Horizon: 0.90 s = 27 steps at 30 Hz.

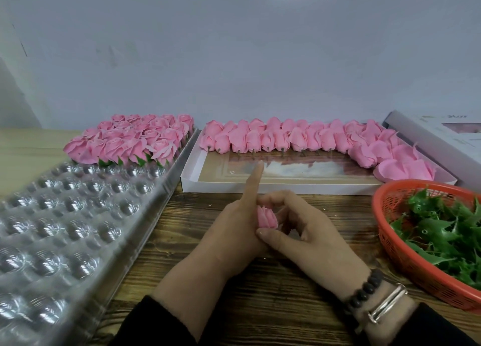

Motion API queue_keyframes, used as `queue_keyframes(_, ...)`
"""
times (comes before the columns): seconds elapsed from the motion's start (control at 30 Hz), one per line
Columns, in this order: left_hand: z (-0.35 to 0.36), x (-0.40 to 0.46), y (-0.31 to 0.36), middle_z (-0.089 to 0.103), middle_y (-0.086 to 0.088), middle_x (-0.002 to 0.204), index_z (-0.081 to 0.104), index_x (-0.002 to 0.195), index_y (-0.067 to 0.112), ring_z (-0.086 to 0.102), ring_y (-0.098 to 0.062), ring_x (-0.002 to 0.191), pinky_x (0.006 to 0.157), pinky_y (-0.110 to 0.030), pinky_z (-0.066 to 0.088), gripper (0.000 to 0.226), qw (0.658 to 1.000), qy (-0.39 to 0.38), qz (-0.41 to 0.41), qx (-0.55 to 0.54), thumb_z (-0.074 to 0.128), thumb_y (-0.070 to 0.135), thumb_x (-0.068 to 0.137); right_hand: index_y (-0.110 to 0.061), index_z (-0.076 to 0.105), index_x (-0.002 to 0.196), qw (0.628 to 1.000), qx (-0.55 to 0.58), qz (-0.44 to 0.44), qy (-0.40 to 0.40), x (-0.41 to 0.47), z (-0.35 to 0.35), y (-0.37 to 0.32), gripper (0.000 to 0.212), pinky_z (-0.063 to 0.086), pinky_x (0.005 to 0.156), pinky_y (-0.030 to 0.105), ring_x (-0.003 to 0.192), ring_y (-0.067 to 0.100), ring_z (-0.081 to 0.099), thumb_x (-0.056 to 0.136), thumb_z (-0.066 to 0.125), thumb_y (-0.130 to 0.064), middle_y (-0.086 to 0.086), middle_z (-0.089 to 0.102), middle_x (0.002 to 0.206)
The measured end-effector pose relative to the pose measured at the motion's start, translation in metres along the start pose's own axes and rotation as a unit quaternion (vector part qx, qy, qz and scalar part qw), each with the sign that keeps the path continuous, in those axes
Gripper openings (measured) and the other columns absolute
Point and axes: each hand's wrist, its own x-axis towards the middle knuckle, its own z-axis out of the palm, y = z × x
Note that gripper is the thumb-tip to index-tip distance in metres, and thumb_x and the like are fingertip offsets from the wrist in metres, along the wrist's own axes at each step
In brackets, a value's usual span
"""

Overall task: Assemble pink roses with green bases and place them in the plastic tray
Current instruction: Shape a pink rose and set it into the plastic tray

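Note:
A pink rose (267, 217) sits between my two hands over the wooden table. My left hand (234, 231) holds it from the left, index finger pointing straight up and forward. My right hand (304, 231) curls around it from the right, fingertips over the top and thumb beneath. Whether a green base is on this rose is hidden. The clear plastic tray (78, 215) lies at the left; finished roses with green bases (135, 140) fill its far rows. Loose pink roses (299, 137) line a white box. Green bases (442, 231) fill a red basket.
The white box (260, 188) stands behind my hands against the wall. The red basket (390, 241) is at the right edge of the table. A white carton (437, 134) lies at the far right. Bare wooden tabletop (260, 293) runs under my wrists.

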Motion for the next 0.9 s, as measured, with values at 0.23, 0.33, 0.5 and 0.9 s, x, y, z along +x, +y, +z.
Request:
queue_keyframes(0.23,0.003,0.0,0.003,0.063,0.013,0.075,-0.003,0.143,0.047,0.06,0.002,0.073,0.069,-0.01,0.046,0.106,0.999,-0.013,-0.006,-0.031,0.071,0.013,0.075,-0.007,0.063,0.079,0.997,0.074,-0.012,0.01,0.001,-0.001,-0.001,0.005,0.043,0.061,0.022,0.061,0.009,0.05,0.084,0.061,-0.005,-0.002,0.059,0.063)
queue_keyframes(0.33,0.003,-0.001,0.002,0.058,0.013,0.075,0.007,0.137,0.056,0.058,0.003,0.073,0.07,-0.009,0.044,0.107,0.997,0.004,-0.006,-0.079,0.078,0.016,0.068,-0.011,0.063,0.078,0.994,0.093,0.006,0.055,0.003,-0.001,0.005,0.01,0.044,0.057,0.018,0.06,0.006,0.05,0.083,0.062,-0.003,-0.005,0.057,0.062)
queue_keyframes(0.5,0.001,-0.003,0.0,0.054,-0.002,0.107,0.042,0.107,0.04,0.061,-0.018,0.095,0.078,-0.031,0.054,0.062,0.986,0.047,0.014,-0.159,0.08,0.012,0.067,-0.009,0.064,0.081,0.968,0.19,0.082,0.143,0.008,-0.009,0.02,0.007,0.047,0.07,0.038,0.071,0.024,0.055,0.085,0.06,-0.006,0.011,0.06,0.073)
queue_keyframes(0.9,-0.005,-0.001,0.0,0.063,-0.011,0.068,0.063,0.078,0.007,0.059,-0.016,0.057,0.052,-0.021,0.051,0.007,0.922,0.06,-0.085,-0.372,0.065,0.001,0.077,-0.054,0.04,0.122,1.0,-0.017,0.017,-0.008,0.003,-0.009,0.018,0.075,0.045,0.084,0.012,0.099,-0.004,0.055,0.062,0.081,-0.038,-0.016,0.049,0.115)
